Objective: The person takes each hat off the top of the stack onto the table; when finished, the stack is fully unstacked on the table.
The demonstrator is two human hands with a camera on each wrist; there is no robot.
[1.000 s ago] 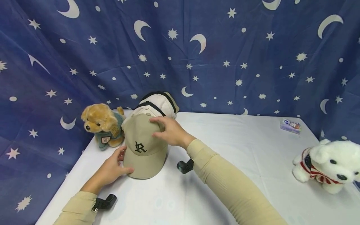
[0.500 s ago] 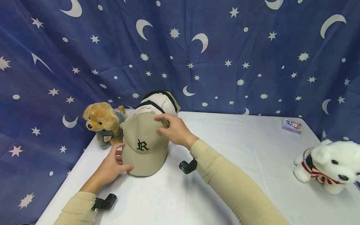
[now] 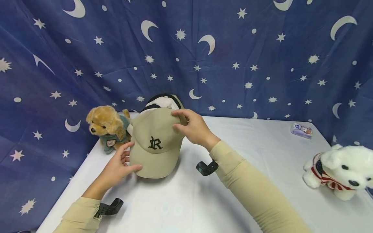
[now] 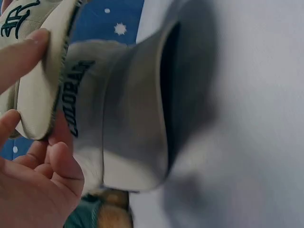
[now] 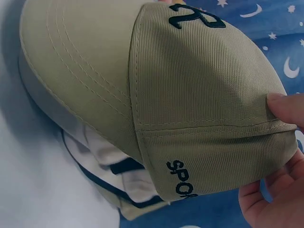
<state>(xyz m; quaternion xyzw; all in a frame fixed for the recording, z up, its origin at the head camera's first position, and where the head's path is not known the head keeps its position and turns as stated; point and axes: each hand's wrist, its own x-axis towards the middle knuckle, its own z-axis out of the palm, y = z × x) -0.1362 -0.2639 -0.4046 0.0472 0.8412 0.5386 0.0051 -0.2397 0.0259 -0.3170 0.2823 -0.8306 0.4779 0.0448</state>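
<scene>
A khaki baseball cap (image 3: 155,129) with a black embroidered R-like letter is between both hands, brim toward me. My left hand (image 3: 115,168) holds the left edge of its brim, thumb on top and fingers beneath. At the rear right of the crown, my right hand (image 3: 198,127) pinches the fabric between thumb and fingers. Small dark lettering runs along the cap's side (image 5: 213,161) in the right wrist view. Apart from it, below in the left wrist view, lies a light cap (image 4: 133,118) with dark lettering. More white-and-black caps (image 3: 167,102) stand behind, partly hidden.
A brown plush dog (image 3: 103,121) in a green top sits left of the caps. On the right are a white plush dog (image 3: 344,168) and a small purple packet (image 3: 301,131). A blue star-patterned curtain (image 3: 227,58) hangs behind the white table (image 3: 247,145).
The khaki cap has risen and shifted right, coming away from the caps behind it and covering more of them. Both hands have moved with it, the right one farther right and up.
</scene>
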